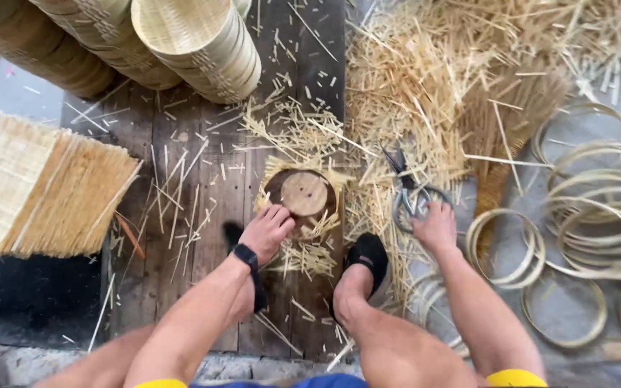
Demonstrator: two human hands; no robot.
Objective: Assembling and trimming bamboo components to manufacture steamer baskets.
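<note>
— Scissors (410,192) are gripped at the looped handles by the right hand (436,228), whose fingers (425,213) are curled together around them; the blades point away, into the heap of cut bamboo strips (411,93).

— And the left hand (267,231)?

— It is laid on the near edge of the round wooden block (303,194), fingers bent together against it, nothing clamped. A black wristband (246,255) is worn on that arm.

— Where is the block found?

— On the dark plank worktop (203,179), ringed by short strip offcuts, just beside the scissors. A black shoe (369,253) is planted between both hands.

— What else is seen?

— Stacked woven trays (203,43) at the top, a pile of woven mats (37,187) at the left, bamboo hoops (591,208) on the floor at the right.
</note>
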